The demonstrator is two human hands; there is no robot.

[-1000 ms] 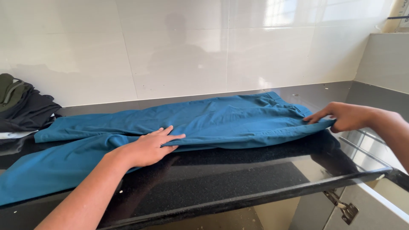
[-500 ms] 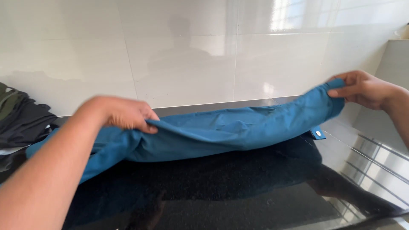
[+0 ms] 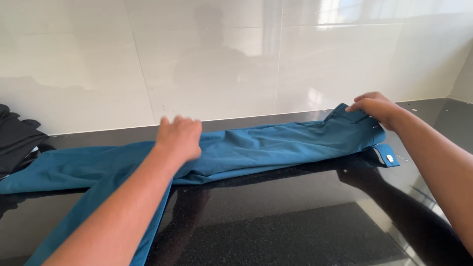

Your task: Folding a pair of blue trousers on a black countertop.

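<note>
I am standing at a glossy black countertop (image 3: 295,226); pale wall tiles (image 3: 221,54) are reflecting daylight behind it.

blue trousers (image 3: 276,145) | folded lengthwise; lying flat | black countertop (image 3: 295,226)

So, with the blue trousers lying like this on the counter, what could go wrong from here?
1. One leg of the trousers runs off toward the front counter edge at lower left; its weight might drag the fold crooked.
2. The left hand presses on bunched cloth, so creases may get folded in.
3. The waist tab sticks out past the right hand and may end up outside the fold.
4. The dark clothes touch the leg end and could get tangled in.
</note>
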